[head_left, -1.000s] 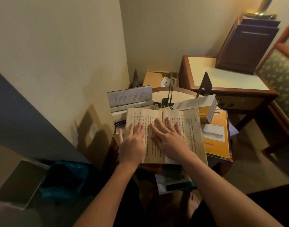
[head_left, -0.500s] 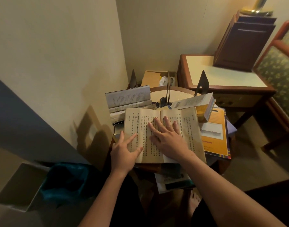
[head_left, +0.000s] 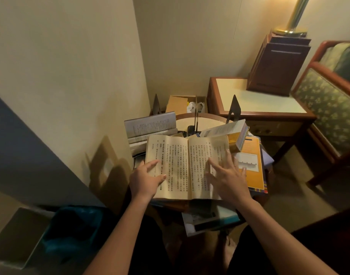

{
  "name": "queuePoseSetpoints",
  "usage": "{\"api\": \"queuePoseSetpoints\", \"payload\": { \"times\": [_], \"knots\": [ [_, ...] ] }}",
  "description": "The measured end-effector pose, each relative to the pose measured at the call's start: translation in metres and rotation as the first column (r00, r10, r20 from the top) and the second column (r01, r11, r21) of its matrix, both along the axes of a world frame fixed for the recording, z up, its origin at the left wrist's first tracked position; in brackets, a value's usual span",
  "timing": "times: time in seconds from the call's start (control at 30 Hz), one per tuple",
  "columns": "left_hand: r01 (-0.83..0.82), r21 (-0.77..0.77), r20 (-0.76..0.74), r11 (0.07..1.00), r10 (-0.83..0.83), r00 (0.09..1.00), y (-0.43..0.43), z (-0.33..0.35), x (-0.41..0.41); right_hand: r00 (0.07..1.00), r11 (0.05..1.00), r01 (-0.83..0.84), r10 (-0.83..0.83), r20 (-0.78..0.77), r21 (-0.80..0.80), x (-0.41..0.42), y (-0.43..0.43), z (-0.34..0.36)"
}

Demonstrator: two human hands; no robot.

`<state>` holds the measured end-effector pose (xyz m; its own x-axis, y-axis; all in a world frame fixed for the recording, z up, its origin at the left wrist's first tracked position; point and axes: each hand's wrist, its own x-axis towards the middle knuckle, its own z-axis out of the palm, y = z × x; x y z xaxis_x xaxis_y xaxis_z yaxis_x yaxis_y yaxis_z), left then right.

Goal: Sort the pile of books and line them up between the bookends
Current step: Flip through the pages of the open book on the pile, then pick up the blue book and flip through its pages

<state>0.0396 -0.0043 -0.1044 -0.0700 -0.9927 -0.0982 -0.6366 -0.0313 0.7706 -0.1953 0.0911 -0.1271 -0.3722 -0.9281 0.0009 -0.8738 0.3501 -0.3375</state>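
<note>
1. Where the left page of the open book (head_left: 178,165) ends, left hand (head_left: 145,180) rests, fingers loose, gripping nothing; left bookend (head_left: 156,104) upright behind.
2. Open book lies flat atop the pile (head_left: 148,133) on round table (head_left: 209,116).
3. Right hand (head_left: 227,177) over right page, fingers spread, slack, blurred.
4. Yellow book (head_left: 232,133) tilted, overlapping orange book (head_left: 253,161); right bookend (head_left: 234,108) upright behind them.

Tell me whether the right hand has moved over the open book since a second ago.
Yes. The right hand slid rightward, off the gutter of the open book onto its right page, toward the orange book.
</note>
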Motion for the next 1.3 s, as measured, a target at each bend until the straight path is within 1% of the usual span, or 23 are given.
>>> {"api": "queuePoseSetpoints", "payload": {
  "times": [0.03,0.1,0.13,0.2,0.27,0.33,0.4,0.43,0.5,0.57,0.63,0.73,0.87,0.93,1.03,1.07,1.2,1.27,1.3],
  "knots": [
    [-0.004,0.004,-0.016,1.000,0.004,1.000,-0.002,0.000,0.000,0.993,0.998,0.061,-0.058,0.101,-0.027,-0.003,0.004,0.000],
    [0.009,0.023,-0.047,1.000,-0.008,0.999,-0.004,0.001,-0.001,0.938,0.979,0.187,-0.155,0.310,-0.077,-0.009,0.010,0.002],
    [0.017,0.038,-0.072,0.999,-0.014,0.997,-0.004,0.003,-0.001,0.911,0.972,0.219,-0.172,0.375,-0.086,-0.011,0.012,0.002],
    [0.012,0.077,-0.138,0.997,-0.001,0.990,-0.007,0.005,0.001,0.878,0.965,0.241,-0.169,0.447,-0.107,-0.016,0.015,0.003],
    [-0.002,0.136,-0.235,0.991,0.035,0.971,-0.009,0.009,0.002,0.856,0.953,0.273,-0.177,0.486,-0.134,-0.018,0.015,0.009],
    [0.020,0.243,-0.374,0.970,0.075,0.925,-0.013,0.012,0.003,0.832,0.937,0.318,-0.202,0.517,-0.146,-0.019,0.014,0.016],
    [0.056,0.323,-0.456,0.945,0.104,0.884,-0.016,0.016,0.003,0.800,0.916,0.370,-0.229,0.554,-0.156,-0.018,0.012,0.023],
    [0.077,0.338,-0.478,0.938,0.100,0.873,-0.017,0.019,0.004,0.783,0.912,0.382,-0.233,0.577,-0.150,-0.017,0.011,0.026],
    [0.129,0.324,-0.475,0.937,0.043,0.879,-0.017,0.024,0.004,0.735,0.926,0.362,-0.215,0.644,-0.104,-0.017,0.009,0.031],
    [0.205,0.272,-0.425,0.940,-0.074,0.902,-0.016,0.033,0.003,0.652,0.948,0.313,-0.176,0.737,-0.051,-0.014,0.010,0.042],
    [0.283,0.234,-0.369,0.930,-0.184,0.911,-0.014,0.043,-0.001,0.598,0.959,0.276,-0.118,0.793,-0.065,-0.011,0.010,0.054],
    [0.363,0.190,-0.317,0.912,-0.293,0.902,-0.010,0.056,-0.010,0.590,0.972,0.190,0.001,0.808,-0.140,-0.003,0.010,0.069],
    [0.413,0.121,-0.311,0.902,-0.361,0.879,0.001,0.067,-0.027,0.623,0.977,0.068,0.118,0.773,-0.204,0.011,0.003,0.081],
    [0.436,0.089,-0.347,0.895,-0.383,0.856,0.006,0.067,-0.036,0.634,0.973,0.035,0.155,0.758,-0.228,0.016,0.002,0.085],
    [0.469,0.136,-0.520,0.873,-0.340,0.783,0.012,0.060,-0.049,0.655,0.963,0.017,0.191,0.731,-0.267,0.020,0.001,0.088],
    [0.482,0.156,-0.551,0.862,-0.329,0.767,0.013,0.056,-0.053,0.667,0.959,0.023,0.195,0.719,-0.281,0.020,0.002,0.088],
    [0.537,0.212,-0.544,0.817,-0.358,0.759,0.025,0.037,-0.070,0.735,0.962,0.087,0.114,0.669,-0.259,0.017,0.007,0.086],
    [0.597,0.230,-0.549,0.769,-0.404,0.731,0.033,0.031,-0.075,0.749,0.958,0.135,0.070,0.659,-0.254,0.014,0.010,0.084],
    [0.615,0.234,-0.522,0.753,-0.436,0.733,0.037,0.031,-0.077,0.742,0.951,0.168,0.053,0.668,-0.261,0.013,0.012,0.084]
  ]
}}
